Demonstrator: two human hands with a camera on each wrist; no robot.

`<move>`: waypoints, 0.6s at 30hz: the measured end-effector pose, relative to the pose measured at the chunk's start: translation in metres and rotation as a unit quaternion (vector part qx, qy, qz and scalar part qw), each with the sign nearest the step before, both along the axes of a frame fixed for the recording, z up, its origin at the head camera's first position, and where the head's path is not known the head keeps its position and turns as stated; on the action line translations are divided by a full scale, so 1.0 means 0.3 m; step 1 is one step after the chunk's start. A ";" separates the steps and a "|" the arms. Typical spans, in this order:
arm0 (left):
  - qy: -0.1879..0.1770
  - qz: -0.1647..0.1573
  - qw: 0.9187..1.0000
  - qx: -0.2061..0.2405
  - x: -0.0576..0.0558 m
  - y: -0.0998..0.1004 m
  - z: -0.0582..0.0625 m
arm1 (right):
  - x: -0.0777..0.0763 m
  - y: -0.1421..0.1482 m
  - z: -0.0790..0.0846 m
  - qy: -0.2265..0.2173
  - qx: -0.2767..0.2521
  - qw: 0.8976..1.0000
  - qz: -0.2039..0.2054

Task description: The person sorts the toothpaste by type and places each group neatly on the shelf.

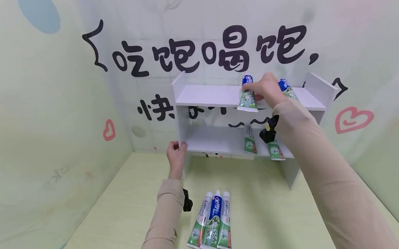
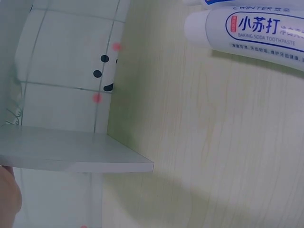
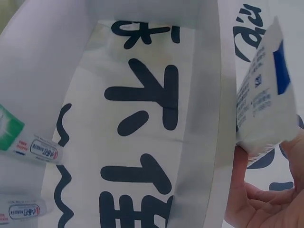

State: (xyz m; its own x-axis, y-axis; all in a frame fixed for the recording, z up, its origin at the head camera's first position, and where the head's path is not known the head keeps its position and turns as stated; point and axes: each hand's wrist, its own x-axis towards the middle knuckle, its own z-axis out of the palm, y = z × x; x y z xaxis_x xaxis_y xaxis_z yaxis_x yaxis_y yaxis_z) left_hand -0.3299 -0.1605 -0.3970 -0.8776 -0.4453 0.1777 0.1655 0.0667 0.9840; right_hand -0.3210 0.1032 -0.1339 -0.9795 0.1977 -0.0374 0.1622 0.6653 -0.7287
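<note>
My right hand (image 1: 265,88) grips a blue, white and green toothpaste tube (image 1: 247,101) at the top board of a small white two-tier shelf (image 1: 211,94). The tube's flat end points toward me, past the board's front edge; in the right wrist view its underside (image 3: 266,99) shows beside that edge. To its right, another blue-capped toothpaste tube (image 1: 288,88) lies on the top board, partly behind my hand. At the shelf's left side panel (image 1: 183,127), my left hand (image 1: 176,158) pinches the front edge between thumb and fingers; only part of this hand shows in the left wrist view.
Two green-and-white toothpaste tubes (image 1: 249,141) (image 1: 275,151) lie on the lower board. Three more tubes, with a blue one (image 1: 213,223) in the middle, lie side by side on the pale wooden table (image 1: 123,207). A wall with black lettering stands behind the shelf.
</note>
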 end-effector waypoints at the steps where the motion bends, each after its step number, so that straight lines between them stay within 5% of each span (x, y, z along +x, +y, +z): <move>1: 0.000 0.000 1.000 -0.001 0.002 0.001 0.001 | -0.004 0.000 -0.001 0.002 0.005 1.000 0.000; 18: 0.001 -0.006 1.000 0.002 0.004 0.000 -0.002 | -0.036 -0.004 -0.001 0.000 0.057 0.998 0.025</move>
